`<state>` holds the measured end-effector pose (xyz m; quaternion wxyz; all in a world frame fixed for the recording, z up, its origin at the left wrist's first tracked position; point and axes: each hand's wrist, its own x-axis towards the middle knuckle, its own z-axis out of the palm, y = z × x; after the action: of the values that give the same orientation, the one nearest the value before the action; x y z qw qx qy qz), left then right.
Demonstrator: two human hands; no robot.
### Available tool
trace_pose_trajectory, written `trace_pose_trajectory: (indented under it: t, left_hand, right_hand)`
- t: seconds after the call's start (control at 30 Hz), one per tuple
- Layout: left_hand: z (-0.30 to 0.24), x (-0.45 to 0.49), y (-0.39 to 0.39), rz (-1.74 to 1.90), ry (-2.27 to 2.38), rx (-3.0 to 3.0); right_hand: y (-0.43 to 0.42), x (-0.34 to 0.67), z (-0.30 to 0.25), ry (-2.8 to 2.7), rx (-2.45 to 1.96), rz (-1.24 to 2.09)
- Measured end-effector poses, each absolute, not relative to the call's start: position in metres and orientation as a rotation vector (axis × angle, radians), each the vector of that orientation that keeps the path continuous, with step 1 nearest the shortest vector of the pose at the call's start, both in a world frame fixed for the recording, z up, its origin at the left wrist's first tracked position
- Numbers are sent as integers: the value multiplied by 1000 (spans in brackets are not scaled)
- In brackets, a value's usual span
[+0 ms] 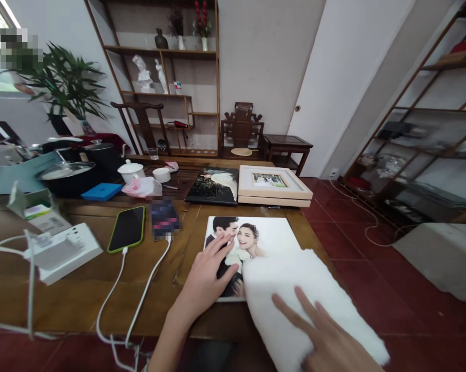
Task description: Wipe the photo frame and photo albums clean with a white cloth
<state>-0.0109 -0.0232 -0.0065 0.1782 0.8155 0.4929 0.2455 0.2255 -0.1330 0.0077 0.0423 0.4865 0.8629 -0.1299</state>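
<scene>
In the head view, the photo panel (273, 232) lies flat on the table (73, 305), near its front edge. The left hand (213, 264) rests on it, palm down with fingers spread, gripping nothing. The right hand (326, 328) lies over a white cloth (287, 274) with its visible fingers stretched out and parted; whether its thumb pinches the fabric, I cannot tell.

The panel looks thin, stiff and fairly light, with a smooth face that would probably slide and show smudges. It is best held by 2 opposite edges, keeping fingertips off the print. The cloth looks soft, thick and floppy; a full handful should hold it better than a corner.

The cloth covers the panel's lower right part, and the left hand hides some of the print. The right hand is blurred and its wrist is cut off; the panel's thickness and underside don't show.
</scene>
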Motion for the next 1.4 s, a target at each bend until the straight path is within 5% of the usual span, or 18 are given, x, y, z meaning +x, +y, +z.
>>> trace_pose_trajectory:
  t: [0.33, 0.73, 1.17, 1.4]
  left_hand:
    - [-6, -13, -24, 683, 1388, 2326]
    - [-4, -10, -23, 656, 1405, 2307]
    - [-7, -11, -23, 720, 1384, 2295]
    - [-8, -11, -22, 760, 1424, 2218]
  right_hand:
    - [6, 192, 49, 2675, 1713, -145]
    - [-118, 192, 22, 2633, 1505, -222]
    - [-10, 180, 52, 2645, 1640, -152]
    - [-52, 171, 48, 2521, 1627, -143]
